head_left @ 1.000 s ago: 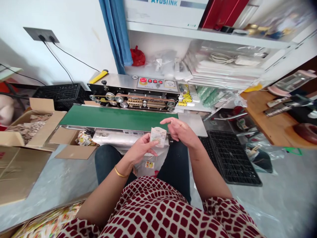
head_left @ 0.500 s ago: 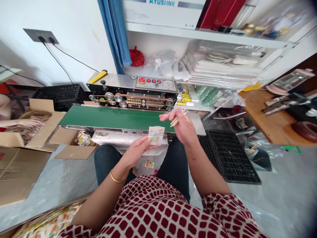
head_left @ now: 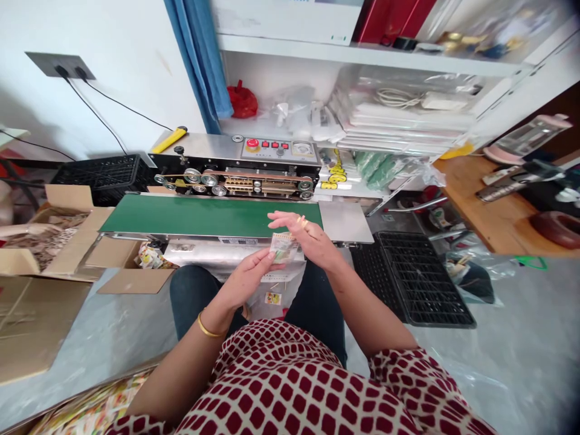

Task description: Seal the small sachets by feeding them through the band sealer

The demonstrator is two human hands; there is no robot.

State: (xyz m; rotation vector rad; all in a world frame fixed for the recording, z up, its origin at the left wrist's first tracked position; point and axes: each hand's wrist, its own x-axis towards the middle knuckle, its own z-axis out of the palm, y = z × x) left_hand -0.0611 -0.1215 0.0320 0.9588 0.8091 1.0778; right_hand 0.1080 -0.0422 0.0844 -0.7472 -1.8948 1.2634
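A small printed packet (head_left: pixel 281 246) is pinched in my left hand (head_left: pixel 248 275), thumb on top, in front of the belt's near edge. My right hand (head_left: pixel 310 238) is over the packet's upper right side, with short pale sticks (head_left: pixel 302 222) between its fingers; their lower ends are hidden. Behind both hands runs the green belt (head_left: pixel 194 216) of a machine with rollers and a control panel (head_left: pixel 277 147) with red buttons.
At the left, a person's hand (head_left: pixel 43 229) reaches into a cardboard box (head_left: pixel 97 217). A smaller box (head_left: pixel 136 281) holds packets. Black crates (head_left: pixel 426 281) stand right, below a wooden table (head_left: pixel 480 211). Plastic bags (head_left: pixel 399 121) fill the shelf.
My right hand has moved left and slightly down, bringing the sticks to the packet. My left hand keeps its hold. The camera view has shifted slightly.
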